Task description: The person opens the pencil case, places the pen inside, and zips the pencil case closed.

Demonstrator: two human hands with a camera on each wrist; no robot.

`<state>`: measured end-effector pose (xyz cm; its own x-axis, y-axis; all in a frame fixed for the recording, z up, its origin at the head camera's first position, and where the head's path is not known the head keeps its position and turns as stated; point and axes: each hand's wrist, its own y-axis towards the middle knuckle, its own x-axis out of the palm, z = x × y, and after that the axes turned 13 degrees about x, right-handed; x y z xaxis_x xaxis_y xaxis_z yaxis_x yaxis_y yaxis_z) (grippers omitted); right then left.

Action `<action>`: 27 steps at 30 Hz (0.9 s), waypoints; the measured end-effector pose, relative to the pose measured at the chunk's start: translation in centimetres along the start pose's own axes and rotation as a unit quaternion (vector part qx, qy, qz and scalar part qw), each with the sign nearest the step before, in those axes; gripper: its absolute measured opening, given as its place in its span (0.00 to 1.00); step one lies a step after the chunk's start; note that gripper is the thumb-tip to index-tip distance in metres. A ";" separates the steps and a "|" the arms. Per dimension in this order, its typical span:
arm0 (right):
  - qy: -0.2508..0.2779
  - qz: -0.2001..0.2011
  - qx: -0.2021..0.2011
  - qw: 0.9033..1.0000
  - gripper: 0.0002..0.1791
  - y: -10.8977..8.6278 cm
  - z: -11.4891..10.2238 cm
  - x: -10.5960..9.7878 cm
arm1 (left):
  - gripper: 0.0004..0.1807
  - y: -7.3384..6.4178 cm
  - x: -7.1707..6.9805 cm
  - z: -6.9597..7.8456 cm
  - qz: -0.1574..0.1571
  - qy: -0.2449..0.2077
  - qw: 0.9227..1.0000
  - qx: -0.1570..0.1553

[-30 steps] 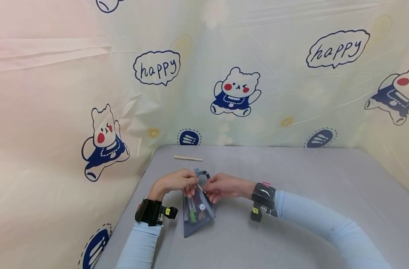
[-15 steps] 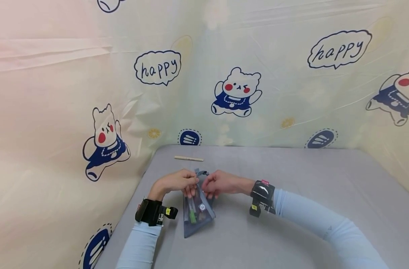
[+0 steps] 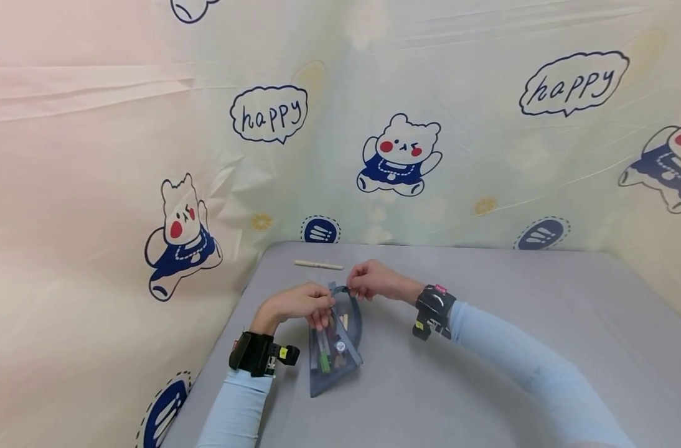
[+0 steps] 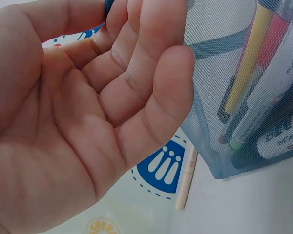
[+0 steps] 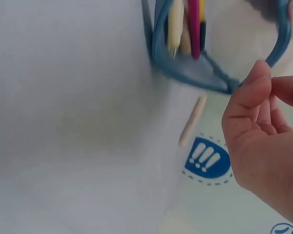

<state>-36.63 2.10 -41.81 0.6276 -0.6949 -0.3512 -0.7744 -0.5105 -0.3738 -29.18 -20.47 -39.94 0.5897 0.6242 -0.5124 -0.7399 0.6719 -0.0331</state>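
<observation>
A blue-grey mesh pencil case (image 3: 330,381) stands tilted on the table, its zipped mouth gaping. Its upper left edge is gripped by my left hand (image 3: 302,303), whose fingertips are partly out of the left wrist view. My right hand (image 3: 378,280) pinches the rim at the far corner of the mouth; a zip pull between the fingertips cannot be made out. Through the mesh show a yellow pen (image 4: 245,66), a white marker (image 4: 283,139) and a green-tipped pen (image 3: 324,361). Inside the mouth, the right wrist view shows a beige pen (image 5: 175,24) and a magenta pen (image 5: 194,29).
Behind the pencil case, a loose beige pen (image 3: 318,265) lies near the far edge of the grey table (image 3: 486,348). A patterned cloth curtain (image 3: 464,155) hangs close behind the table and along its left side.
My right hand has moved from beside the mouth up to its far corner. The mouth now stands wider, with beige pens showing in it. My left hand keeps its hold.
</observation>
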 end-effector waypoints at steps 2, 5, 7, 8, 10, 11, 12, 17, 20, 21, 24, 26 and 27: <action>-0.018 0.022 -0.005 1.000 0.13 0.7 -0.2 -0.4 | 0.16 0.0 0.0 0.0 -0.001 -0.001 1.000 0.002; -0.044 0.052 -0.013 0.998 0.11 1.7 -0.3 -0.9 | 0.16 0.0 0.1 0.0 -0.005 -0.001 1.000 0.004; -0.060 0.070 -0.019 0.996 0.08 2.3 -0.5 -1.1 | 0.16 0.0 0.1 0.0 -0.008 -0.001 1.000 0.002; -0.070 0.079 -0.024 0.994 0.07 2.6 -0.6 -1.1 | 0.16 -0.1 0.1 0.0 -0.010 -0.002 1.000 0.001; -0.096 0.098 -0.038 0.990 0.07 3.0 -0.8 -1.2 | 0.16 -0.1 0.1 0.0 -0.011 -0.003 1.000 0.002; -0.112 0.109 -0.044 0.987 0.07 3.3 -0.9 -1.2 | 0.16 -0.2 0.0 0.0 -0.012 -0.003 1.000 0.003; -0.127 0.122 -0.050 0.983 0.07 3.5 -1.0 -1.2 | 0.17 -0.2 0.0 0.1 -0.011 -0.003 1.000 0.003; -0.177 0.167 -0.061 0.968 0.06 5.4 -1.5 -1.1 | 0.17 -0.1 -0.1 0.2 -0.009 0.000 1.000 0.004; -0.193 0.180 -0.065 0.962 0.05 6.7 -1.5 -1.0 | 0.17 0.0 0.0 0.2 -0.008 -0.001 1.000 0.003; -0.201 0.183 -0.068 0.960 0.05 7.1 -1.5 -1.0 | 0.17 0.0 0.0 0.2 -0.008 -0.002 1.000 0.002; -0.235 0.193 -0.083 0.949 0.05 8.1 -1.5 -0.8 | 0.16 0.0 0.0 0.1 -0.005 -0.002 1.000 0.000; -0.253 0.202 -0.088 0.942 0.05 8.8 -1.6 -0.6 | 0.17 0.0 0.0 0.2 -0.004 -0.002 1.000 0.002; -0.262 0.205 -0.089 0.939 0.05 9.1 -1.6 -0.5 | 0.17 0.0 0.0 0.2 -0.004 -0.002 1.000 0.004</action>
<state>-44.07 -2.99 -43.69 0.1915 -0.5302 -0.8259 -0.9312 -0.3641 0.0178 -29.07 -20.40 -39.80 0.5961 0.6206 -0.5094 -0.7333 0.6793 -0.0304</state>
